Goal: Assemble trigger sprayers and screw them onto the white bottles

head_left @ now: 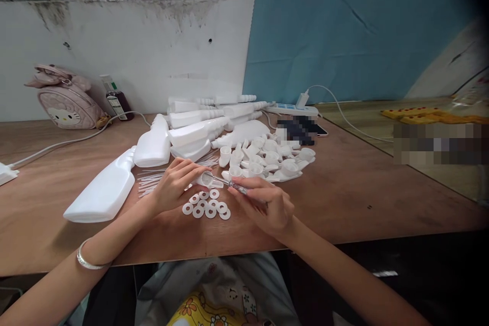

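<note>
My left hand (178,183) is closed around a white plastic spray head (207,179), its round open collar turned to the right. My right hand (269,208) grips a screwdriver (237,187) with a clear handle; the metal shaft points left and its tip reaches the collar. Whether the tip touches anything inside cannot be seen. Below both hands lie several flat white ring washers (198,212). Thin clear tubes (148,183) are spread beside and behind my left hand. A heap of similar white spray heads (271,158) sits just beyond my right hand.
Several white bottles (101,188) lie on the brown table (336,204), most piled at the back. A pink bag (71,104) and a dark bottle (117,102) stand at the left. A power strip (290,109), a phone (323,130) and white cables lie at the back right.
</note>
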A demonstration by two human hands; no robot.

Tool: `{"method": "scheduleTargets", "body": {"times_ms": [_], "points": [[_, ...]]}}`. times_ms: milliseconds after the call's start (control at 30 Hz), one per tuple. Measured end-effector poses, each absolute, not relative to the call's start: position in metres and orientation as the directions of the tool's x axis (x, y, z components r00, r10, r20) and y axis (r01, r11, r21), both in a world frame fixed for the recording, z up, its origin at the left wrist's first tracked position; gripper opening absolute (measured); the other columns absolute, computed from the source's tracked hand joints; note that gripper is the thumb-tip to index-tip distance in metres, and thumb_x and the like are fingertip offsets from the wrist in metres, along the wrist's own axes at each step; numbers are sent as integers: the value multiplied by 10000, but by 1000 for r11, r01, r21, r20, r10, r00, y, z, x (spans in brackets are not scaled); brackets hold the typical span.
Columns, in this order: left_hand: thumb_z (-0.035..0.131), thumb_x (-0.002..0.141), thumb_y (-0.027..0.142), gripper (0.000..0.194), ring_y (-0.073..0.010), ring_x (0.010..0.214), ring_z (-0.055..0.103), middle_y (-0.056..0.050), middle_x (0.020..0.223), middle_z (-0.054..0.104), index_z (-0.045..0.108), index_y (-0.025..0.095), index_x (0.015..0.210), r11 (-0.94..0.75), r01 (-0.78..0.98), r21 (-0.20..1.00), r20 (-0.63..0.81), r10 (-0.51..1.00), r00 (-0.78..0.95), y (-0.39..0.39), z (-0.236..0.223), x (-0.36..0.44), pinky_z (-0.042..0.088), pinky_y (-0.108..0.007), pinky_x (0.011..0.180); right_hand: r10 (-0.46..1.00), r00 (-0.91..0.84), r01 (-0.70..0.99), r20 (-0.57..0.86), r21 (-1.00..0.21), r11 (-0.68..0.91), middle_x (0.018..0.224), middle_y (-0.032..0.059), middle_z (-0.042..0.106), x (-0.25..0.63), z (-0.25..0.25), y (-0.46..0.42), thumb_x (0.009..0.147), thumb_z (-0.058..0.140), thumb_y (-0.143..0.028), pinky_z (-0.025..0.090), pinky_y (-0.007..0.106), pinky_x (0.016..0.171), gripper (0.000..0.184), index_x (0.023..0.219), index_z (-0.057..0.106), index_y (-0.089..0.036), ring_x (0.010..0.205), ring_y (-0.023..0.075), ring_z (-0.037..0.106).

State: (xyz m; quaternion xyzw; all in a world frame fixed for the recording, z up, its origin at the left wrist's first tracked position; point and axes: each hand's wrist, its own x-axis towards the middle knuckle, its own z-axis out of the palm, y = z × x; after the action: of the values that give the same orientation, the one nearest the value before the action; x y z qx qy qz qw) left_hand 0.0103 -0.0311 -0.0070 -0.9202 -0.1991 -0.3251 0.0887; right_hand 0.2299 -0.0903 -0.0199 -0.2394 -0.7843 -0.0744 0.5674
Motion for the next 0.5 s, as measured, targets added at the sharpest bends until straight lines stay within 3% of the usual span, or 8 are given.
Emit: {"method": "scheduleTargets", "body": {"times_ms": [133,200,300,367,433,500], "points": [[554,859,355,304,-194,783,581,-81,896,672,553,140,1074,-900,433,-38,670,299,680,-32,-6,10,395,-330,729,124,-400,440,908,71,895,1082,85,663,227,-22,-90,747,636,-11,608,312,679,327,867,429,-234,912,204,670],[586,840,345,303,-190,765,579,-70,878,675,558,144,1065,-900,431,-56,665,288,689,-32,-7,10,393,-325,722,140,-395,406,908,36,913,1075,100,665,226,-22,-90,740,637,2,608,322,688,336,870,431,-229,922,211,667],[564,857,316,274,-193,785,571,-77,920,674,557,142,1069,-904,425,-52,650,292,701,-32,-7,10,390,-330,733,380,-212,359,900,-290,887,986,78,692,227,-18,-91,775,620,-26,601,296,676,302,877,421,-228,874,179,680],[529,878,307,266,-199,812,561,-87,953,668,551,141,1086,-912,410,-28,650,295,701,-32,-7,10,392,-336,745,578,-63,301,814,-537,788,928,50,701,228,-13,-92,801,614,-78,596,291,668,257,860,416,-231,858,170,682],[504,892,300,269,-203,840,552,-93,973,661,543,145,1109,-922,386,7,652,297,698,-32,-5,10,399,-338,761,688,38,241,725,-675,698,889,29,704,230,-8,-93,805,625,-126,591,286,659,237,832,413,-229,845,167,683],[477,905,270,265,-205,882,545,-93,1003,650,533,158,1138,-932,358,51,650,303,697,-31,-5,9,408,-339,789,731,91,186,676,-733,654,858,11,704,231,-5,-94,800,637,-150,587,280,649,246,815,403,-227,818,163,685]]}}
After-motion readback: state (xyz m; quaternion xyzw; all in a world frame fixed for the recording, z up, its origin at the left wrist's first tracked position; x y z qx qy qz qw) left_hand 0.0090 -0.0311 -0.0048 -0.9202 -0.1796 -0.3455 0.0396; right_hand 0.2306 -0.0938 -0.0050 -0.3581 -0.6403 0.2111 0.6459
